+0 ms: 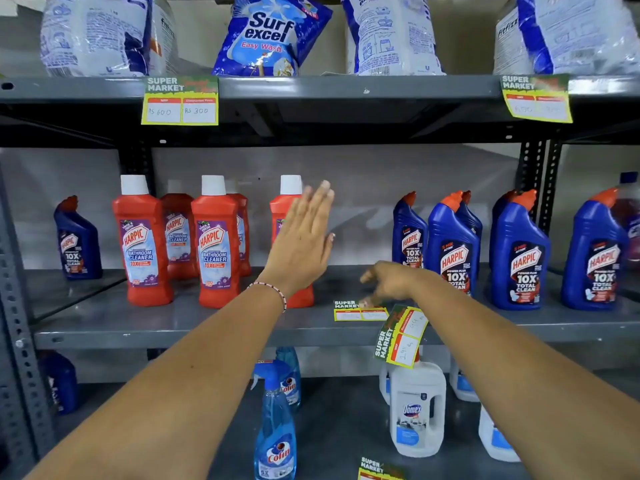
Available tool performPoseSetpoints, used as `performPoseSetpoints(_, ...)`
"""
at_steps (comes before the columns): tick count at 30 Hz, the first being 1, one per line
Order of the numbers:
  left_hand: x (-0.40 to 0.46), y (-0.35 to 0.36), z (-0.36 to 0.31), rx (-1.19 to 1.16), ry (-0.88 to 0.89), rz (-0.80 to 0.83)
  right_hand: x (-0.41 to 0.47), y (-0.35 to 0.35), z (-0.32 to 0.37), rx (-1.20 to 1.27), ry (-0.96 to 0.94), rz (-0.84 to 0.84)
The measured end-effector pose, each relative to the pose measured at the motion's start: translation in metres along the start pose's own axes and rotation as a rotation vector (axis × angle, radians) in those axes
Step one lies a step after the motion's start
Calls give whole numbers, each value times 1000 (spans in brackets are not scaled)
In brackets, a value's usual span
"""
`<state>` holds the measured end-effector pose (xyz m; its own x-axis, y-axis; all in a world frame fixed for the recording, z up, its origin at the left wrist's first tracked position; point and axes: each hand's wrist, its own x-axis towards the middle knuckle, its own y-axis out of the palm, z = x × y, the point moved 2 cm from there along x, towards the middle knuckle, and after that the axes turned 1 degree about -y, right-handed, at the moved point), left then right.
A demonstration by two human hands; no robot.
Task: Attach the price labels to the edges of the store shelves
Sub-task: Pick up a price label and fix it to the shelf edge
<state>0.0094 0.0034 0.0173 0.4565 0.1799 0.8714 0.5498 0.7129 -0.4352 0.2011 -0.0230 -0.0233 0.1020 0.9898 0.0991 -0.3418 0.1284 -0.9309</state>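
My left hand (304, 237) is raised flat, fingers apart, in front of a red Harpic bottle (289, 202) and holds nothing. My right hand (388, 282) reaches down over the middle shelf (173, 336), fingertips on a yellow-edged price label (360, 311) lying flat on the shelf top. A second label (401, 336) hangs tilted from that shelf's front edge, under my right wrist. Two labels (180, 102) (536, 98) hang from the top shelf's edge (346, 88). Another label (379, 469) shows at the bottom.
Red Harpic bottles (142, 240) stand left on the middle shelf, blue Harpic bottles (519, 251) right. Detergent bags (270, 32) fill the top shelf. Below are blue Colin sprays (275, 427) and white Domex jugs (417, 410). A perforated grey upright (17, 323) runs down the left.
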Motion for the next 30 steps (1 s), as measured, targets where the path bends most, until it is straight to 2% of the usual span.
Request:
performPoseSetpoints(2, -8, 6, -10, -187, 71, 149, -3, 8, 2, -80, 24, 122)
performPoseSetpoints(4, -22, 31, -26, -349, -54, 331, 6, 15, -10, -97, 26, 229)
performPoseSetpoints(8, -40, 57, -23, -568, -415, 489, 7, 14, -3, 4, -20, 162)
performPoseSetpoints(12, -49, 74, -22, -634, -580, 646, 9, 20, -6, 127, -57, 67)
performPoseSetpoints(14, -55, 79, -19, -695, -634, 610, 9, 25, -9, 147, -71, 9)
performPoseSetpoints(19, -63, 70, -21, -822, -741, 386, 1, 13, -5, 212, -165, -94)
performPoseSetpoints(24, -84, 23, -5, -926, -868, 96, -17, 3, 34, 360, -289, -163)
performPoseSetpoints(30, -168, -46, 57, -854, -1015, -57, -39, 86, 125, 593, -458, -263)
